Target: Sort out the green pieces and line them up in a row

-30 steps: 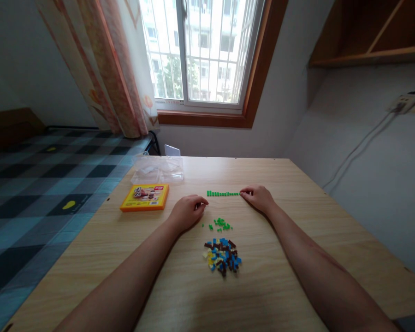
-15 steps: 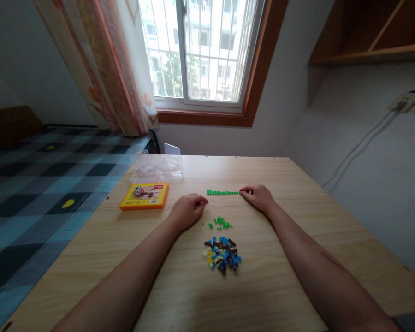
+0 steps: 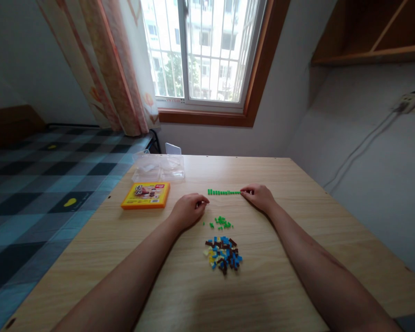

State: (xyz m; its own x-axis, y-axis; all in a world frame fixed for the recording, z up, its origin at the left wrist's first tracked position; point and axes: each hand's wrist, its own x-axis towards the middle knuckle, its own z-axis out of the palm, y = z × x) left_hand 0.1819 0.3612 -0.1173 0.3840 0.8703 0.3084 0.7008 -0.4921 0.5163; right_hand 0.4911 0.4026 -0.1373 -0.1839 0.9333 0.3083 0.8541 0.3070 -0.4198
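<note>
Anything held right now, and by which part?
Left hand: nothing visible. Right hand at right end of green brick row; grip can't be told.

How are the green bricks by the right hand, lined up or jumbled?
Lined up: the green bricks form a straight row ending at the right fingers; the loose green pile lies apart.

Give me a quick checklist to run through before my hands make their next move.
1. Row of green pieces lined up: ok, roughly straight.
2. Right hand at the row: ok, its fingers are at the right end.
3. Piece in the right hand's grip: cannot tell, too small to see.
4. Left hand off the loose green pieces: ok, there is a gap.
5. Mixed pile separated by colour: not ok, blue, brown and yellow are jumbled.
6. Yellow box away from both hands: ok, it lies left of them.
</note>
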